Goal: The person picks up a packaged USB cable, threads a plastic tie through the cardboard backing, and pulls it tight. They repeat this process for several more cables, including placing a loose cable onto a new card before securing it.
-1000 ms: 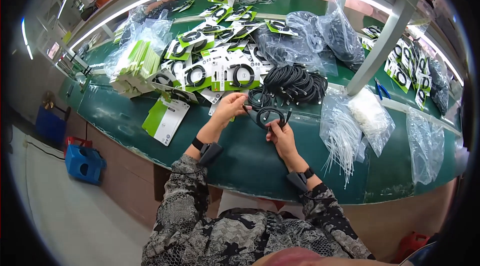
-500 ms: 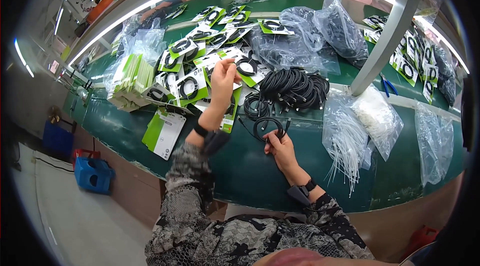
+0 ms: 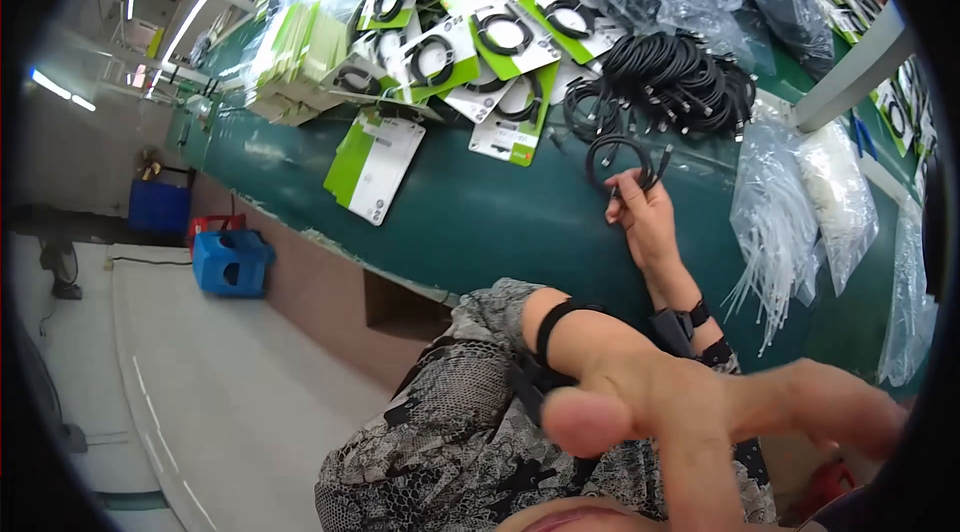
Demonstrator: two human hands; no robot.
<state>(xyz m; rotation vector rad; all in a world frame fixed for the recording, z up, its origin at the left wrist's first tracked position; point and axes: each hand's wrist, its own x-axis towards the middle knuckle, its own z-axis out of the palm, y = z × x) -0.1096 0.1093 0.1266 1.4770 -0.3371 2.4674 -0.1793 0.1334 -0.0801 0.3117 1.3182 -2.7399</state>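
Observation:
A coiled black cable (image 3: pixel 591 166) is held over the green table by my right hand (image 3: pixel 647 219), its thumb and fingers pinched on the coil's near side. The plug ends stick out beside the coil. My left hand (image 3: pixel 680 400) is raised close in front of the camera, large and slightly blurred. Its fingers are spread and nothing shows in them. Just beyond my right hand lies a heap of black cables (image 3: pixel 680 87). Several green and white cards with coiled cables (image 3: pixel 505 32) lie in a pile to the left of the heap.
A stack of cards (image 3: pixel 295 67) stands at the left, with loose blank cards (image 3: pixel 376 167) near the table edge. White cable ties (image 3: pixel 775 222) and a bag of white pieces (image 3: pixel 838 202) lie at right, by a metal post (image 3: pixel 855 72). A blue stool (image 3: pixel 230 257) stands on the floor.
My left hand has come back from the card pile to close in front of the camera. The view has tilted down and left. My right hand keeps the coiled cable.

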